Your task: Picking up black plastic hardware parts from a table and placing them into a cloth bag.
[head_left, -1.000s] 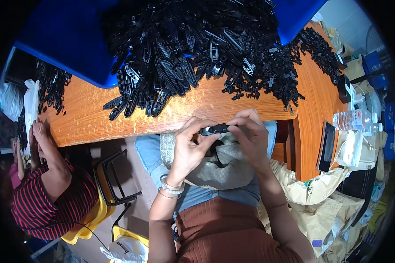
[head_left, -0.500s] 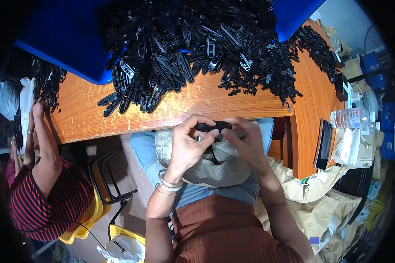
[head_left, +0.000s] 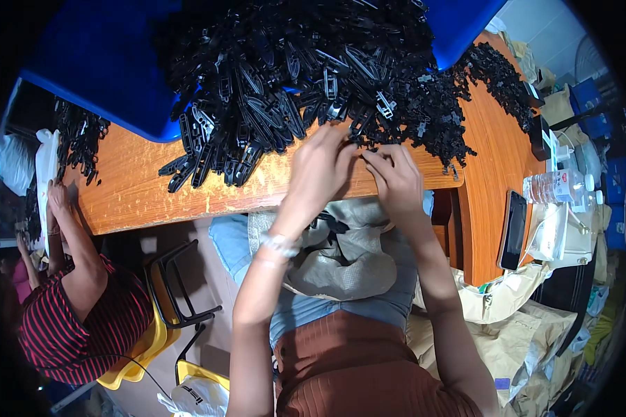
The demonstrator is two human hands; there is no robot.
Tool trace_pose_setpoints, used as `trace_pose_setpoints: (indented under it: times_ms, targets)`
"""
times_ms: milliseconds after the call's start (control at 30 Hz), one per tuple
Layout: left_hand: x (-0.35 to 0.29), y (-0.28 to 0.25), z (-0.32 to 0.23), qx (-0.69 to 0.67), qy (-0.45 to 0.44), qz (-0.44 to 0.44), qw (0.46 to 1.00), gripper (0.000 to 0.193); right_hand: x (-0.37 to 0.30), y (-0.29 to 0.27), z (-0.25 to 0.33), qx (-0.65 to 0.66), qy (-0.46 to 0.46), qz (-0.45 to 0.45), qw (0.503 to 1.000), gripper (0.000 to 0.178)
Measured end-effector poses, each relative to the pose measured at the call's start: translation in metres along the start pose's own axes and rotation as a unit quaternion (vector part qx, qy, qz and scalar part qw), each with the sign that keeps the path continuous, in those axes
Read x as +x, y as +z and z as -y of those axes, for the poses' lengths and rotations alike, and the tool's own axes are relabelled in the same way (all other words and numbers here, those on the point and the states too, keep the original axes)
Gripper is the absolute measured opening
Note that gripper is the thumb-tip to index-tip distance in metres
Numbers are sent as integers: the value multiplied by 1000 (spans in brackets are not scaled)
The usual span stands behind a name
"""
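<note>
Over the front of the table, my left hand point(head_left: 318, 163) reaches to the near edge of a heap of long black plastic parts point(head_left: 257, 104). Its fingertips are blurred and partly hidden among them. My right hand point(head_left: 398, 179) is beside it, thumb and fingertips pinched together at the edge of the smaller black clips point(head_left: 435, 115); what they hold is too small to make out. On my lap lies a grey woven sack point(head_left: 348, 267), its mouth open below my hands, with black pieces point(head_left: 330, 224) showing inside.
Blue bins point(head_left: 111, 83) stand behind the heap. On the right are a phone point(head_left: 512, 229), a plastic bottle point(head_left: 553, 187) and brown paper sacks point(head_left: 522, 340). A co-worker in a striped top point(head_left: 83, 320) sits at left, near a metal-framed chair point(head_left: 181, 292).
Both hands have moved up and forward from above the sack to the heap. The long black part they held is out of my fingers, and black pieces now show in the sack's mouth.
</note>
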State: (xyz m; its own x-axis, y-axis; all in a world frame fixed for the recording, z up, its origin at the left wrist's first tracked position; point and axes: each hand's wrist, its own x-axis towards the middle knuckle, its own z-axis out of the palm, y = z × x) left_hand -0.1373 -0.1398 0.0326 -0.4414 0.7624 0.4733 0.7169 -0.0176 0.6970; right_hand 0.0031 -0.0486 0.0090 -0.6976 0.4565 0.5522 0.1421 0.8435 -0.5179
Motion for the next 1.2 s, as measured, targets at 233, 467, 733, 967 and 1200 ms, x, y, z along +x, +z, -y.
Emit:
trace_pose_setpoints:
  times_ms: [233, 467, 733, 967, 1200]
  targets:
    - [40, 32, -1, 193, -6, 74, 978, 22, 7, 7, -5, -2, -63, -28, 998, 15]
    - [4, -6, 11, -83, -173, 47, 980, 33, -8, 10, 15, 420, 224, -61, 877, 18]
    - [-41, -24, 8, -503, -298, 42, 811, 37, -13, -3, 23, 537, 327, 1, 777, 19]
    - [-50, -25, -15, -421, -263, 28, 868, 24, -16, -14, 49, 459, 295, -41, 837, 16]
    - [-60, -19, -30, -522, -281, 7, 805, 45, -13, -14, 60, 454, 319, -73, 829, 15]
